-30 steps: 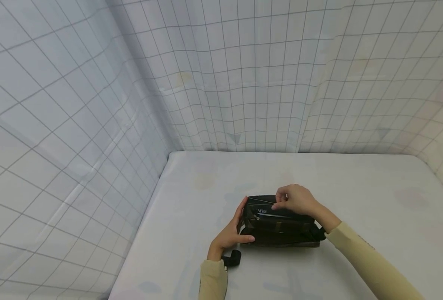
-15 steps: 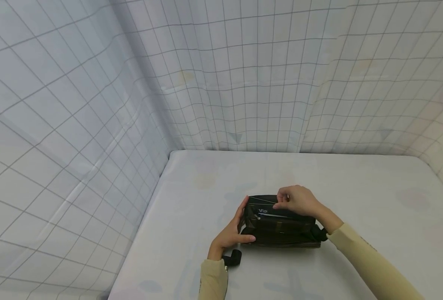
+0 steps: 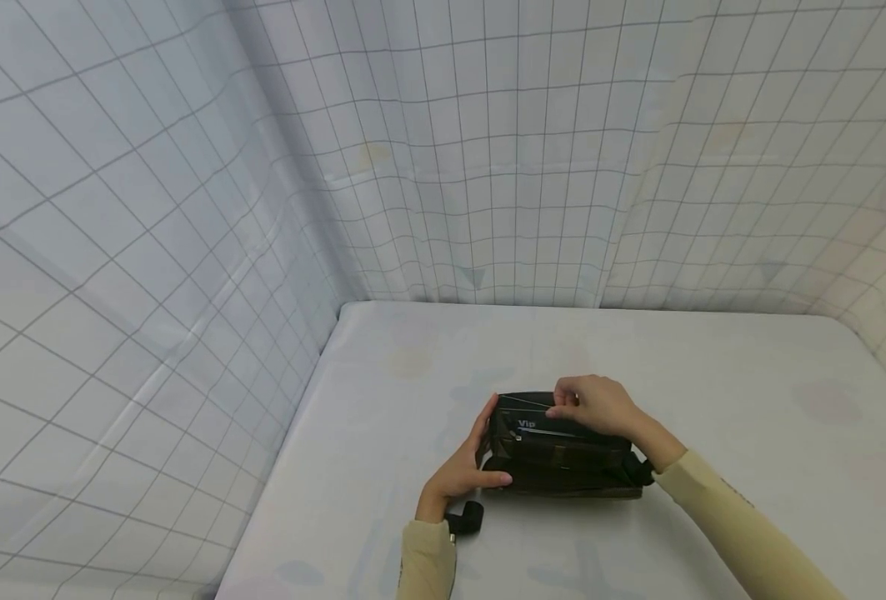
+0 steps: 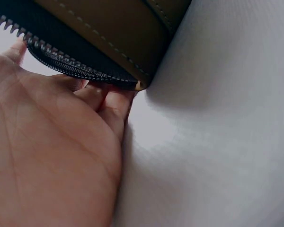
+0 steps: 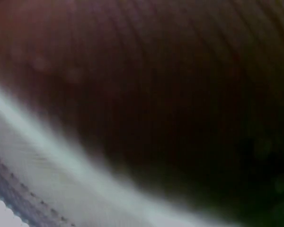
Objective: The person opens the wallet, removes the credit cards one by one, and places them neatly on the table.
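Note:
A dark brown zippered bag (image 3: pixel 563 483) lies on the white table, its mouth open. My left hand (image 3: pixel 458 472) grips the bag's left end, thumb at the front and fingers behind. Across the bag's opening shows a black card-like piece (image 3: pixel 527 424) lettered "Vip". Bent over its upper edge, my right hand (image 3: pixel 598 406) pinches it between thumb and fingers; the palm covers its right part. The left wrist view shows brown stitched material (image 4: pixel 118 33) and parted zipper teeth (image 4: pixel 47 49) beside the palm. Dark, blurred skin (image 5: pixel 132 94) fills most of the right wrist view.
A black wrist-camera mount (image 3: pixel 467 518) sits by my left wrist. White cloth covers the table (image 3: pixel 412 350). Hanging grid-patterned sheets (image 3: pixel 450 167) close off the back and both sides.

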`<state>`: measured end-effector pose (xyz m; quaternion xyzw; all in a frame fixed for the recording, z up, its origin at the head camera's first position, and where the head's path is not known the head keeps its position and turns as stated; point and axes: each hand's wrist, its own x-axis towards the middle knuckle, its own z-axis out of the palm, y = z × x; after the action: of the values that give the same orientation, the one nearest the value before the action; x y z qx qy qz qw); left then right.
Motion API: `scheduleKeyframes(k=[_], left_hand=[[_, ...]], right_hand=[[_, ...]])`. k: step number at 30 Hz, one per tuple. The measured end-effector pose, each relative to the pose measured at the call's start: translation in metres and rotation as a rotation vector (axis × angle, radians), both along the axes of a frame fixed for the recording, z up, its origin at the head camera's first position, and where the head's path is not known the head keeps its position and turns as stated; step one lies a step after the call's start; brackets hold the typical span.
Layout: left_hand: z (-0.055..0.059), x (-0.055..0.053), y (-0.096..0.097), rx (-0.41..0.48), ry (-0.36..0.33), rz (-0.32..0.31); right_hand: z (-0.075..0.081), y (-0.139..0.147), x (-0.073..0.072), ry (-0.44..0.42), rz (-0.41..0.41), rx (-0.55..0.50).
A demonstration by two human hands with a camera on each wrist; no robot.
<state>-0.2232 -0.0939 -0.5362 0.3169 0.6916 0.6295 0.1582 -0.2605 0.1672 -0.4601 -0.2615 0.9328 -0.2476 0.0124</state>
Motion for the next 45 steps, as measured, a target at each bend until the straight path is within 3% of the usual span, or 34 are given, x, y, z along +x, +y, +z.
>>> scheduleKeyframes(k=[4,10,25,38,45], left_hand=[[-0.016,-0.006,0.001,0.003,0.006,0.007],[-0.025,-0.006,0.001,0.022,-0.014,0.002],[-0.025,-0.008,0.002,0.016,-0.020,-0.003],[-0.022,-0.011,0.002,0.035,0.027,-0.004],[-0.026,-0.010,-0.001,0.023,0.011,-0.002]], right_hand=[[-0.001,0.001,0.000,0.000,-0.011,0.002],[-0.004,0.001,0.002,-0.011,-0.038,-0.009],[-0.004,0.001,0.004,0.004,-0.072,-0.047],[0.002,0.000,0.002,0.027,-0.092,-0.075],[-0.001,-0.005,0.002,0.034,-0.076,-0.024]])
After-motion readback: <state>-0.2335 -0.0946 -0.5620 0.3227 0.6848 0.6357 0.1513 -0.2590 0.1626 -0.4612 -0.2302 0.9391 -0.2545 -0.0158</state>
